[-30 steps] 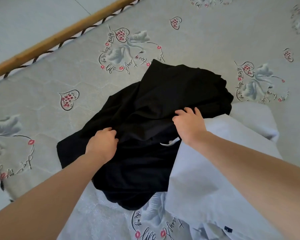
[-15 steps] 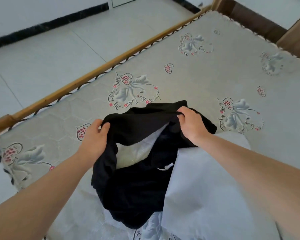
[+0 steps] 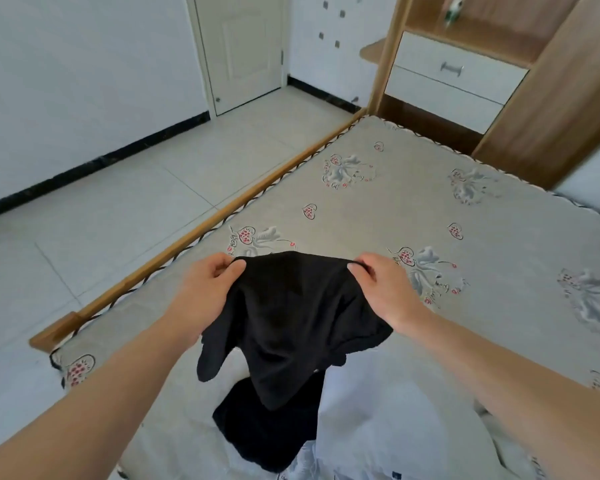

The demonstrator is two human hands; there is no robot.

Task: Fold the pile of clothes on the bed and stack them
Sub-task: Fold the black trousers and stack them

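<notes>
Left hand point(image 3: 211, 285) and right hand point(image 3: 381, 289) each pinch the black garment point(image 3: 291, 320) by its top edge; it hangs above the mattress point(image 3: 430, 209), white garment point(image 3: 395, 427) near right.

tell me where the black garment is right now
In the head view the black garment hangs centre frame, pinched along its top edge by the left hand and right hand, above the mattress.

I see the garment point(image 3: 302, 317) hanging between the left hand point(image 3: 205, 292) and right hand point(image 3: 388, 289), above the bed point(image 3: 430, 209). Another cloth point(image 3: 395, 427) lies near-right on it. Floor point(image 3: 118, 202) left, cabinet point(image 3: 499, 74) far right, door point(image 3: 243, 50) far.
</notes>
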